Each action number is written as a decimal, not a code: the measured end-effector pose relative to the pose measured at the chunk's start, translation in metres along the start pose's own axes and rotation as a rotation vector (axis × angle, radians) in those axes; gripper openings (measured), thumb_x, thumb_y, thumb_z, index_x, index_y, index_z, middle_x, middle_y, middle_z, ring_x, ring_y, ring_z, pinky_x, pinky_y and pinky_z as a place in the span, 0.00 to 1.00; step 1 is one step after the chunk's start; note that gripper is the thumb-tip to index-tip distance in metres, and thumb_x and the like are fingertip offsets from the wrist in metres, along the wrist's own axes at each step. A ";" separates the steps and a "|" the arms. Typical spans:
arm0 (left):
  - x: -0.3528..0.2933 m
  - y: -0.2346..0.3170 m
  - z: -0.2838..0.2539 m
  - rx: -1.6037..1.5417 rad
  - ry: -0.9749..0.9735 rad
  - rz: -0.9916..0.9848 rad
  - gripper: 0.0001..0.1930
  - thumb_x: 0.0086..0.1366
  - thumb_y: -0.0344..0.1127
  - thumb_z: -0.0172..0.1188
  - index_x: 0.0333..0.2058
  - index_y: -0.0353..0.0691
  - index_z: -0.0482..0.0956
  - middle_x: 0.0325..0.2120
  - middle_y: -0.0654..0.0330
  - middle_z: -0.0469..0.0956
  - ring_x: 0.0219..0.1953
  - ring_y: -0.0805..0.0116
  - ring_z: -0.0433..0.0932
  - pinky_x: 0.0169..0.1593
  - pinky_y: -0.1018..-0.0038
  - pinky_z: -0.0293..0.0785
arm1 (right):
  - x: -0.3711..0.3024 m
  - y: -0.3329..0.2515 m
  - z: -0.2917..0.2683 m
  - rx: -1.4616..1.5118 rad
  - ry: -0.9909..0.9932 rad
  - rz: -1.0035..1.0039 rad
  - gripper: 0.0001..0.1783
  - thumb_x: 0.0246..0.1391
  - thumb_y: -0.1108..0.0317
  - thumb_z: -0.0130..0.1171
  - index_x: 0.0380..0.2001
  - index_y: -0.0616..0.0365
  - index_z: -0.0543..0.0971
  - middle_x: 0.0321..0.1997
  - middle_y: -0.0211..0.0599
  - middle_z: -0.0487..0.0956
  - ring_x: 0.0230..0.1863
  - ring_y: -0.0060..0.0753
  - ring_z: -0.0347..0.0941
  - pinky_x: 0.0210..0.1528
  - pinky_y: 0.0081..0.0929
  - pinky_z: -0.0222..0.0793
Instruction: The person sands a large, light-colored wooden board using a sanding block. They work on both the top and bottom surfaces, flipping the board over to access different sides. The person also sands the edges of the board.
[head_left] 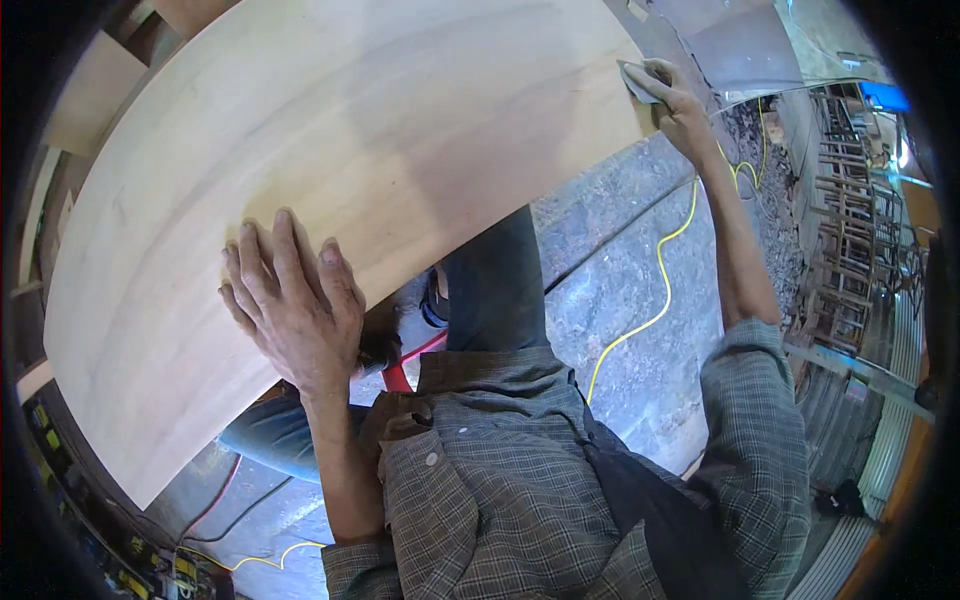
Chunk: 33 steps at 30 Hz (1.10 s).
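Observation:
A wide, pale wooden board point(440, 130) spreads across the view in front of me, its near edge close to my waist. My left hand point(295, 305) lies flat on its surface near that edge, fingers spread, holding nothing. At the board's right end, my right hand point(680, 105) grips a folded piece of sandpaper point(645, 85) between thumb and fingers. The sandpaper is against the board's right edge. Part of it is hidden by my fingers.
A yellow cord point(662, 270) runs over the grey concrete floor point(610, 270) on the right. Stacked wooden frames point(850, 230) stand at the far right. Wooden pieces point(95, 90) lie beyond the board's left side. A red bar point(398, 376) shows below the board.

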<state>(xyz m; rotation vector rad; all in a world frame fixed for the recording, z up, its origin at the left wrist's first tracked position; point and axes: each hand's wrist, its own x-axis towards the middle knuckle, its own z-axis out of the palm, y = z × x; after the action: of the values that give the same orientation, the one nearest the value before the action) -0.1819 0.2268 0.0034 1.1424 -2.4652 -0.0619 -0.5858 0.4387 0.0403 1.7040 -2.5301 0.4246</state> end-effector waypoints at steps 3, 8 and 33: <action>0.001 0.002 -0.003 0.020 -0.019 -0.008 0.22 0.64 0.46 0.52 0.56 0.49 0.69 0.59 0.51 0.63 0.63 0.49 0.58 0.64 0.52 0.50 | -0.003 -0.057 0.024 -0.002 -0.058 -0.267 0.34 0.40 0.85 0.46 0.54 0.47 0.74 0.60 0.41 0.67 0.62 0.43 0.62 0.64 0.33 0.56; 0.001 0.001 -0.003 0.009 0.000 0.011 0.22 0.63 0.45 0.53 0.55 0.48 0.71 0.58 0.51 0.64 0.62 0.49 0.59 0.63 0.54 0.52 | 0.015 -0.015 0.008 -0.039 0.114 -0.190 0.22 0.49 0.72 0.58 0.50 0.48 0.77 0.57 0.40 0.72 0.61 0.45 0.64 0.62 0.40 0.60; 0.000 -0.001 -0.001 0.022 0.001 -0.005 0.22 0.63 0.46 0.52 0.55 0.50 0.70 0.58 0.53 0.64 0.62 0.50 0.59 0.63 0.53 0.52 | 0.000 -0.031 0.047 0.078 0.026 -0.018 0.18 0.57 0.70 0.50 0.51 0.56 0.75 0.61 0.44 0.68 0.61 0.43 0.64 0.58 0.31 0.62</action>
<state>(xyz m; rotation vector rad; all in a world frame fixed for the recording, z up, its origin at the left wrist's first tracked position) -0.1806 0.2264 0.0037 1.1575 -2.4679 -0.0351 -0.5527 0.4156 0.0006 1.7343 -2.5097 0.5474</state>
